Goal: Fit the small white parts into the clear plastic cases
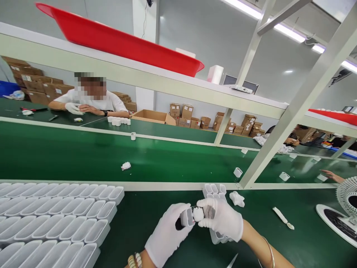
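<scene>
In front of me, my left hand (169, 232), in a white glove, is closed around a small white plastic housing (187, 217) with its opening turned to the right. My right hand (224, 220), also gloved, pinches a small part with a rounded white piece (198, 214) at the mouth of the housing. A greyish clear piece shows between the right fingers; what it is I cannot tell. Under and behind the right hand stands a cluster of white plastic cases (214, 189), partly hidden by it. A crumpled white item (237, 199) lies just beyond.
Rows of open white cases (58, 206) fill the left. A thin white tool (283, 217) and a fan (348, 204) are at right; a pointed tip (232, 260) shows below. Small parts lie on the green belt (167, 160). A frame post (279, 130) rises right. Opposite, a person works.
</scene>
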`<state>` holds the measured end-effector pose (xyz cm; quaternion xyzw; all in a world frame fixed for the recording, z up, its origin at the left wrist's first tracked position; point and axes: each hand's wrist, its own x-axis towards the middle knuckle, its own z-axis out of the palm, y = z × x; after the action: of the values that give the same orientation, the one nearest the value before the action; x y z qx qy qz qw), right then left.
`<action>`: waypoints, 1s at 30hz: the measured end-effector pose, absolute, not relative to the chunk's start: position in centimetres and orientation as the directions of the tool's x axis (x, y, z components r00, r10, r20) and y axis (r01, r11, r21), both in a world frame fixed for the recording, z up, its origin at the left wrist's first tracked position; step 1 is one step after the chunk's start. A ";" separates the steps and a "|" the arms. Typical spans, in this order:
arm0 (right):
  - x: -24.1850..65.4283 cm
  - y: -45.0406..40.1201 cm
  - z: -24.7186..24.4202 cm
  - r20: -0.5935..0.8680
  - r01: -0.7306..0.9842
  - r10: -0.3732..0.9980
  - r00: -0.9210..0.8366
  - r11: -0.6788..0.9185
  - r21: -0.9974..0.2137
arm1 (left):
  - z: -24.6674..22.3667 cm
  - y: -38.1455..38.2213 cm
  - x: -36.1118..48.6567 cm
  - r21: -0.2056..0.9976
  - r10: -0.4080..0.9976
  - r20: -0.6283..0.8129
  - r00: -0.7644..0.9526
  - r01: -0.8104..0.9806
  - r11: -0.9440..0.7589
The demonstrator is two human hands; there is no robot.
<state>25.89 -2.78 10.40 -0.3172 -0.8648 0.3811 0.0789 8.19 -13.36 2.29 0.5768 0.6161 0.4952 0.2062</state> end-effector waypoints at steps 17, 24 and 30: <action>25.0 -5.1 12.5 -0.147 0.561 0.600 -0.786 0.593 -0.577 | 1.7 -13.5 8.2 0.751 0.859 0.461 -0.225 0.614 -0.242; 24.8 -5.5 11.8 -0.123 0.500 0.567 -0.814 0.578 -0.645 | 1.4 -13.5 8.2 0.727 0.882 0.440 -0.171 0.644 -0.238; 24.8 -4.5 10.0 -0.118 0.491 0.599 -0.792 0.512 -0.705 | 2.0 -13.7 8.2 0.739 0.877 0.452 -0.164 0.619 -0.265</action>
<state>24.80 -4.55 10.01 -0.3145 -0.8665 0.3812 0.0705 8.21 -13.66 2.02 0.6325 0.5911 0.4823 0.1336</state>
